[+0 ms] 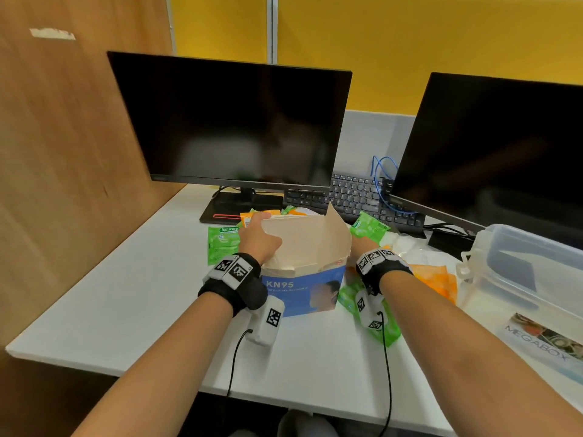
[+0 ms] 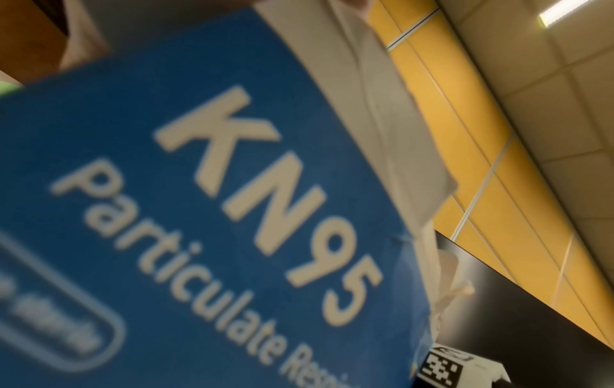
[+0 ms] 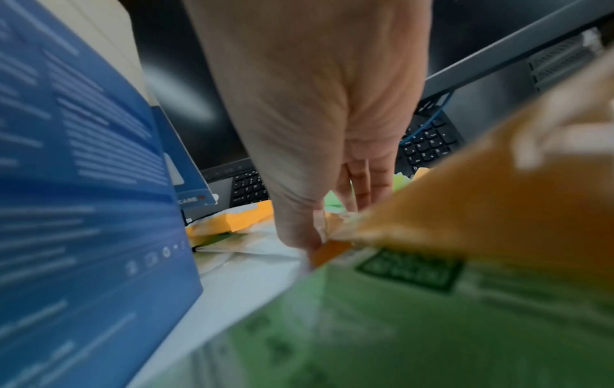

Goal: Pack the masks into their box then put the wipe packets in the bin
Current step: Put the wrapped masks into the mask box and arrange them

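Observation:
The blue KN95 mask box (image 1: 303,285) stands mid-desk with its top flaps up; it fills the left wrist view (image 2: 232,210). My left hand (image 1: 260,236) grips the box's upper left flap, thumb in front. Just right of the box my right hand (image 1: 362,242) reaches down, fingers straight (image 3: 358,189), thumb touching the edge of an orange wipe packet (image 3: 465,197) that lies over a green one (image 3: 398,315). White masks (image 1: 410,247) lie beyond that hand. More green packets (image 1: 222,244) and orange ones (image 1: 438,279) lie around the box.
A clear plastic bin (image 1: 492,234) stands at the right desk edge with a MEGABOX label sheet (image 1: 542,342) in front. Two dark monitors (image 1: 233,121) and a black keyboard (image 1: 353,193) close off the back. A wooden partition (image 1: 63,152) bounds the left.

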